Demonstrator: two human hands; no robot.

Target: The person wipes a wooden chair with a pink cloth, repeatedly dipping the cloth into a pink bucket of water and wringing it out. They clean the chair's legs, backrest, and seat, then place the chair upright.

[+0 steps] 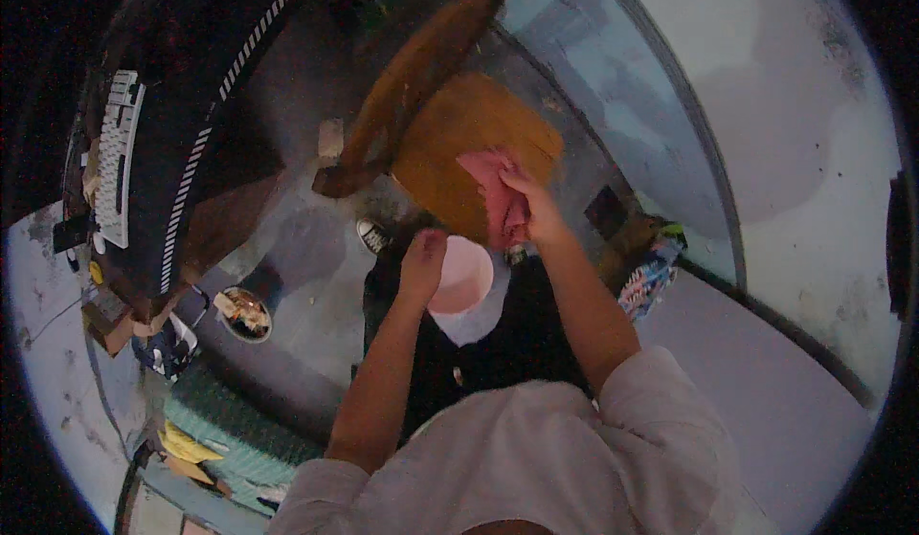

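My left hand (423,262) grips the rim of a white round container (470,323), like a small bucket or tub, tilted so that its mouth faces up toward me. The inside looks pale pink and I make out nothing lying in it. In my right hand (531,201) is a bunched pink cloth (495,187), with one corner sticking out to the left. The cloth is just above and to the right of the container's mouth. Beyond it stands a brown wooden chair, its seat (445,140) partly behind the cloth and its backrest (423,50) to the upper left.
A black-topped desk (190,83) with a white keyboard (118,162) runs along the left. Below it, a waste bin (267,330) holding rubbish stands on the grey floor (301,248). A colourful bag (652,276) sits by the wall at right. Green wrapped material (237,420) lies lower left.
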